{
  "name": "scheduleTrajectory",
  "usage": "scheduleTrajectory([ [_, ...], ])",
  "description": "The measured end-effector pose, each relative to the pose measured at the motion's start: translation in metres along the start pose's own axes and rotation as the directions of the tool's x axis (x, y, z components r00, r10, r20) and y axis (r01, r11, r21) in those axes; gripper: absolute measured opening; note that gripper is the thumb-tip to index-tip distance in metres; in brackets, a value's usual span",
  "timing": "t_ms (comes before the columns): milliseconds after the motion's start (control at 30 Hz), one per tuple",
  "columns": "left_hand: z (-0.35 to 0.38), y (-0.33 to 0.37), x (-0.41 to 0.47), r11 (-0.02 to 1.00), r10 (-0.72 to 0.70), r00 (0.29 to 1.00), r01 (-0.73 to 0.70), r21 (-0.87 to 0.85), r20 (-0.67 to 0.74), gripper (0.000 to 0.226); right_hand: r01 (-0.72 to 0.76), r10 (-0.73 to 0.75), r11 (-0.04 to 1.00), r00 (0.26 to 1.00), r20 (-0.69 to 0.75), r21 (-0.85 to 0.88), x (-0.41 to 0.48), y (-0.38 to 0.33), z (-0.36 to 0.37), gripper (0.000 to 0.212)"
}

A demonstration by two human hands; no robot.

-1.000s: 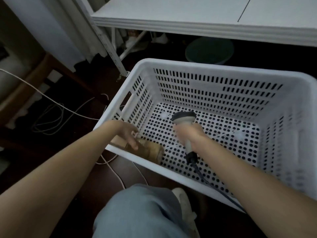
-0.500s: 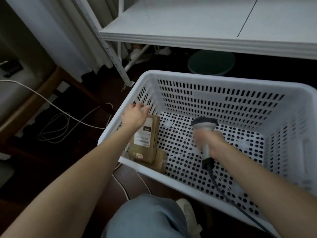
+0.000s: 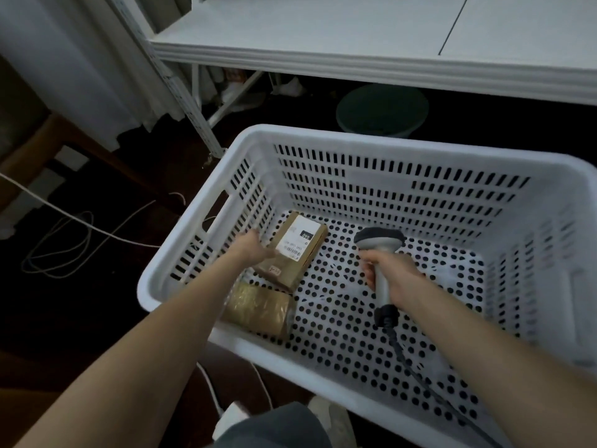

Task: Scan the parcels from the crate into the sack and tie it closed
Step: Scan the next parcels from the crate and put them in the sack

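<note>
A white perforated crate fills the centre and right of the frame, on a dark floor. Inside, at its lower left, lie 2 brown parcels. The left hand grips the labelled parcel by its left edge, tilting it up, white label facing the camera. The second parcel rests flat just below it, against the near wall. The right hand is clenched around a grey barcode scanner, its head toward the label. A white bench spans the top.
</note>
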State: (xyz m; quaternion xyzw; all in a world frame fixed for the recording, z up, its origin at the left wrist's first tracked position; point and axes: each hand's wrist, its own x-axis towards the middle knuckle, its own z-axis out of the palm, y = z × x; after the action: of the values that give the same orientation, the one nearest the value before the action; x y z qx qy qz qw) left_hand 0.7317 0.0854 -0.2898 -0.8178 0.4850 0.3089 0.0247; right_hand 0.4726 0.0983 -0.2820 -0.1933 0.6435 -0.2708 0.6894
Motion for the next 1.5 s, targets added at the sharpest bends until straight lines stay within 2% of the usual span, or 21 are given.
scheduleTrajectory([
  [133,0.016,0.002,0.039,0.997,-0.049,0.997,0.045,0.068,0.056,0.097,-0.056,0.056,0.998,0.998,0.003,-0.014,0.024,0.013,-0.009,0.01],
  [233,0.035,0.006,0.066,0.998,-0.048,0.993,0.044,0.037,0.104,0.101,-0.068,0.067,0.998,0.998,0.006,0.015,0.045,0.017,-0.019,0.006],
  [333,0.055,0.007,0.086,0.993,-0.115,0.988,0.115,0.004,0.105,0.108,-0.093,0.094,0.995,0.995,-0.024,0.043,0.065,0.023,-0.033,0.004],
  [367,0.063,0.009,0.088,0.993,-0.117,0.986,0.113,0.039,0.118,0.105,-0.11,0.112,0.992,0.993,-0.032,0.06,0.07,0.025,-0.039,0.003],
  [433,0.082,0.02,0.085,0.985,-0.043,0.987,0.016,0.172,0.156,0.077,-0.126,0.13,0.988,0.99,-0.044,0.092,0.081,0.03,-0.049,0.006],
  [533,0.12,0.055,0.069,0.973,0.106,0.954,-0.158,0.169,0.28,0.037,-0.132,0.138,0.986,0.989,-0.046,0.105,0.089,0.04,-0.062,0.021],
  [633,0.158,0.089,0.05,0.964,0.157,0.913,-0.224,0.141,0.376,0.046,-0.128,0.131,0.99,0.989,-0.062,0.059,0.087,0.05,-0.075,0.044],
  [700,0.174,0.104,0.04,0.981,0.123,0.908,-0.172,0.088,0.401,0.055,-0.104,0.109,0.992,0.992,-0.067,0.068,0.084,0.056,-0.086,0.073],
  [767,0.182,0.113,0.033,0.996,0.085,0.901,-0.063,-0.065,0.426,0.051,-0.08,0.086,0.994,0.993,-0.081,0.077,0.086,0.061,-0.096,0.098],
  [800,0.184,0.117,0.029,0.986,0.062,0.895,0.013,-0.164,0.442,0.047,-0.07,0.076,0.995,0.993,-0.095,0.07,0.086,0.06,-0.098,0.095],
  [900,0.189,0.127,0.02,0.889,0.017,0.885,0.199,-0.412,0.465,0.037,0.015,-0.013,1.0,0.986,-0.168,0.01,0.09,0.046,-0.104,0.059],
  [967,0.193,0.129,0.022,0.838,-0.004,0.917,0.221,-0.498,0.399,0.037,0.072,-0.072,0.997,0.976,-0.206,-0.008,0.099,0.036,-0.11,0.039],
  [1000,0.193,0.129,0.025,0.851,-0.027,0.948,0.188,-0.49,0.317,0.042,0.092,-0.091,0.996,0.972,-0.215,-0.005,0.102,0.031,-0.111,0.033],
  [1067,0.187,0.126,0.038,0.917,-0.105,0.987,0.144,-0.372,0.124,0.058,0.095,-0.092,0.996,0.97,-0.224,0.0,0.105,0.025,-0.112,0.032],
  [1133,0.176,0.123,0.054,0.956,-0.12,0.993,0.114,-0.271,-0.007,0.074,0.071,-0.061,0.997,0.973,-0.224,0.039,0.109,0.026,-0.113,0.039],
  [1200,0.164,0.124,0.071,0.982,-0.031,0.997,0.017,-0.186,-0.071,0.083,0.046,-0.028,0.996,0.975,-0.218,0.079,0.112,0.028,-0.112,0.049],
  [1267,0.156,0.128,0.083,0.982,0.187,0.98,-0.188,0.0,-0.068,0.091,0.03,-0.006,0.994,0.975,-0.22,0.104,0.114,0.032,-0.113,0.06],
  [1300,0.154,0.131,0.087,0.935,0.331,0.943,-0.325,0.139,-0.024,0.094,0.019,0.008,0.993,0.973,-0.232,0.116,0.114,0.034,-0.114,0.062],
  [1367,0.156,0.136,0.092,0.74,0.534,0.834,-0.539,0.403,0.135,0.102,0.002,0.036,0.99,0.964,-0.263,0.142,0.112,0.039,-0.117,0.062],
  [1433,0.159,0.143,0.101,0.59,0.57,0.779,-0.609,0.529,0.261,0.11,-0.019,0.069,0.986,0.952,-0.298,0.167,0.107,0.047,-0.117,0.061],
  [1500,0.161,0.151,0.106,0.525,0.532,0.782,-0.606,0.597,0.326,0.119,-0.037,0.099,0.98,0.942,-0.321,0.194,0.104,0.056,-0.115,0.061],
])
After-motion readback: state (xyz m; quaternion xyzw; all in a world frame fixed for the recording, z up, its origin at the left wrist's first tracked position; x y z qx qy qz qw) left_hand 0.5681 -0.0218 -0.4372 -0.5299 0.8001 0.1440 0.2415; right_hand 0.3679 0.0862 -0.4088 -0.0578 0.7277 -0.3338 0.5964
